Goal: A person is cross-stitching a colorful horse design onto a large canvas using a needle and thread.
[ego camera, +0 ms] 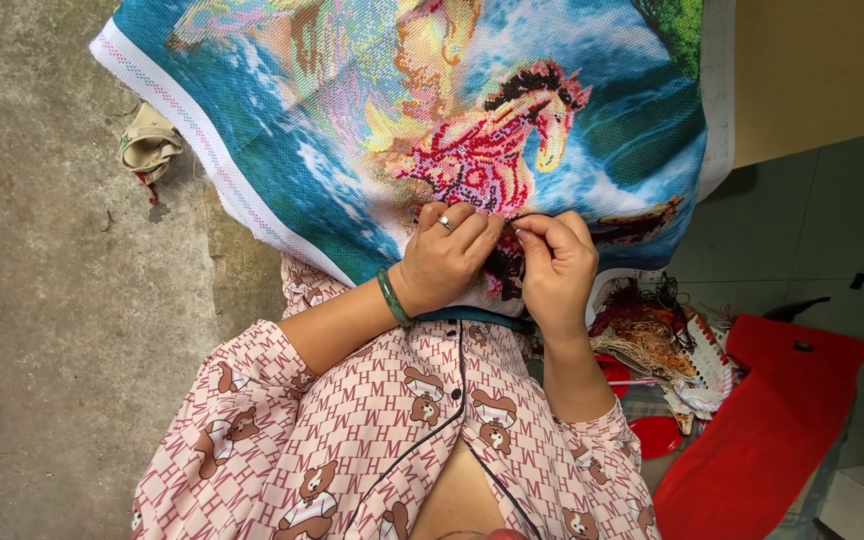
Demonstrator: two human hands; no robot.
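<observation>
A large cross-stitch cloth (352,110) with a bright horse picture on blue water lies over my lap. My left hand (447,258), with a ring and a green bangle, pinches the cloth at its lower edge. My right hand (555,265) meets it there, fingertips pressed together on a dark thread or needle near a dark stitched patch (505,270). The needle itself is too small to see.
A heap of coloured threads (652,335) lies at my right beside a red cloth (762,430). A beige slipper (149,145) sits on the concrete floor at the left. A tiled floor and a yellow wall (822,70) are at the right.
</observation>
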